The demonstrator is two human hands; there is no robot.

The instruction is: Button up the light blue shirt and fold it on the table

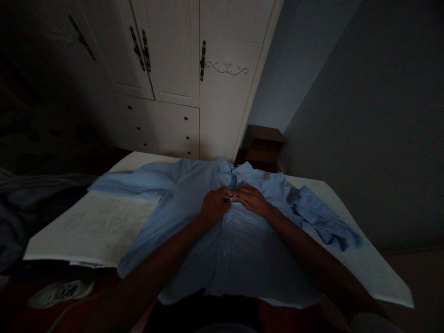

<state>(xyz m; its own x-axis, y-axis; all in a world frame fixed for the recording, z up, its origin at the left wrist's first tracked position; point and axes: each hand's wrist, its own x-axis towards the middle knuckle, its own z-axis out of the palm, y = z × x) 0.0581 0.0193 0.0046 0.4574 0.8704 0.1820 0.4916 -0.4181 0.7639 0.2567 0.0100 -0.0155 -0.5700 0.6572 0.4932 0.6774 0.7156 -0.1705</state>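
A light blue button-up shirt (187,194) lies front side up on a white table (100,222), its collar toward the far edge and its sleeves out to both sides. My left hand (217,203) and my right hand (251,199) meet at the front placket, below the collar. Both have their fingers closed on the shirt's fabric, pinching it up a little. Whether a button is between the fingertips is hidden. Lower on the placket, white buttons (225,253) show. The right sleeve side (322,217) is bunched and folded.
Beyond the table stands a white wardrobe (176,60) with dark handles and drawers. A small brown cabinet (265,141) sits by the grey wall (364,129). Dark cloth (21,212) lies at the left; a shoe (60,293) is on the floor.
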